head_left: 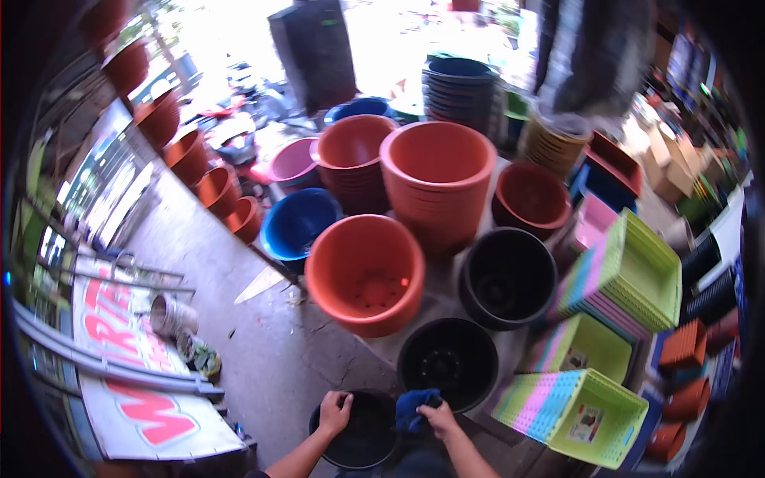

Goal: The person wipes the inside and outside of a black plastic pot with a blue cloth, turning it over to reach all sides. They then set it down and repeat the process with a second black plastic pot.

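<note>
At the bottom of the head view, a black plastic pot (pixel 362 446) is close to my body. My left hand (pixel 335 412) has its fingers curled over the rim on the pot's left side. My right hand (pixel 439 419) is closed around a crumpled blue cloth (pixel 414 409), which hangs by the pot's right edge. Just beyond the cloth stands another black pot (pixel 448 362) with holes in its base. Behind that one are a third black pot (pixel 508 277) and an orange pot (pixel 365 275).
Stacked orange pots (pixel 437 179) and a blue basin (pixel 299 225) are farther back. Nested green, pink and blue baskets (pixel 590 414) are on the right. A row of hanging orange pots (pixel 188 158) runs along the left. A lettered white banner (pixel 151 398) is at lower left.
</note>
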Demonstrator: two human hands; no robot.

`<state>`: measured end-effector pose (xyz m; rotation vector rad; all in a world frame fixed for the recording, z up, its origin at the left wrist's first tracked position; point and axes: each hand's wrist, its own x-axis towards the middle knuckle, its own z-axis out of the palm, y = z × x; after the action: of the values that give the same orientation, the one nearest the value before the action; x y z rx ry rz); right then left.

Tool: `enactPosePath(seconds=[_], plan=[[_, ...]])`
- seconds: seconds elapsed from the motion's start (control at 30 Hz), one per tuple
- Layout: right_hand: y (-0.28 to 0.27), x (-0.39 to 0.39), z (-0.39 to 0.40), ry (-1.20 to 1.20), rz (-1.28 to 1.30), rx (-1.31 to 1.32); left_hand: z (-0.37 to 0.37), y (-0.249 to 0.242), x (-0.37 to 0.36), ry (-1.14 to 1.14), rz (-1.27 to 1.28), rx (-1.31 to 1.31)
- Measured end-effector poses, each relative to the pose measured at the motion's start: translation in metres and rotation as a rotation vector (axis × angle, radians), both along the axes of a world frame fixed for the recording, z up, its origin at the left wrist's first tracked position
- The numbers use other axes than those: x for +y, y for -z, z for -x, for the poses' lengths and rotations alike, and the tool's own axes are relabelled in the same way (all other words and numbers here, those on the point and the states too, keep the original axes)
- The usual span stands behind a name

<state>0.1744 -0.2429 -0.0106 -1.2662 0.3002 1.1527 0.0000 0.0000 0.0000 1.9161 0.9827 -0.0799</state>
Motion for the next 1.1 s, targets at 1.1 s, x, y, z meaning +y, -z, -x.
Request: enactPosePath(seconds=[1.1], plan=[[0.094, 0.027, 0.14, -0.294, 0.795, -0.41, 0.235, 0.105, -0.018, -0.46, 0.198, 0.119]])
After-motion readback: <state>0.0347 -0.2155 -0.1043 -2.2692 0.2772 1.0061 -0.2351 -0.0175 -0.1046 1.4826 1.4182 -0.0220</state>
